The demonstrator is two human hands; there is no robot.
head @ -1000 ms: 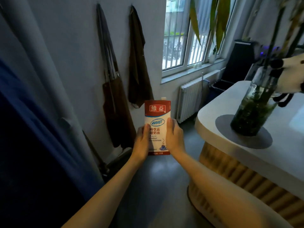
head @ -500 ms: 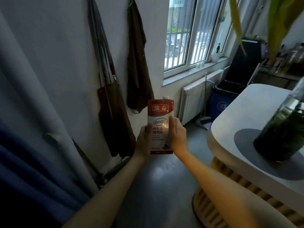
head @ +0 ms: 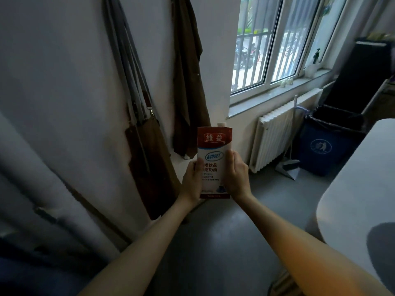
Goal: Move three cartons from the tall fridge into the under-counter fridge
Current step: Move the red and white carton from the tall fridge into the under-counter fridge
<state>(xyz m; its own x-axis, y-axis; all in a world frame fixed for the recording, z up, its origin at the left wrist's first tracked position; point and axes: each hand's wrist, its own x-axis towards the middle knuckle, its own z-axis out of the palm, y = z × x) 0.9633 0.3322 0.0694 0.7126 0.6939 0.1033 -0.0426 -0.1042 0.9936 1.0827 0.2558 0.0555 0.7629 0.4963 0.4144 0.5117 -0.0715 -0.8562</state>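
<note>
Carton [head: 214, 161] sits upright between your two hands at arm's length, in mid-air above the grey floor [head: 213, 242], in the middle of the view. Compared with half a second ago, your view has swung further left and down: the glass vase on the counter has left the frame, only the pale rounded counter [head: 359, 189] edge shows at the right, and the blue bin [head: 320, 150] and white radiator [head: 271, 137] by the window are now plainly seen. The carton itself keeps the same pose in your grip. Its long axis runs vertically, the red band and white cap at the top, the printed front facing you. Your left hand [head: 192, 180] grasps its left edge, thumb laid over the front; your right hand [head: 236, 176] grasps the right edge, fingers wrapped round the side. Brown aprons [head: 188, 82] hang on the wall just behind it
</note>
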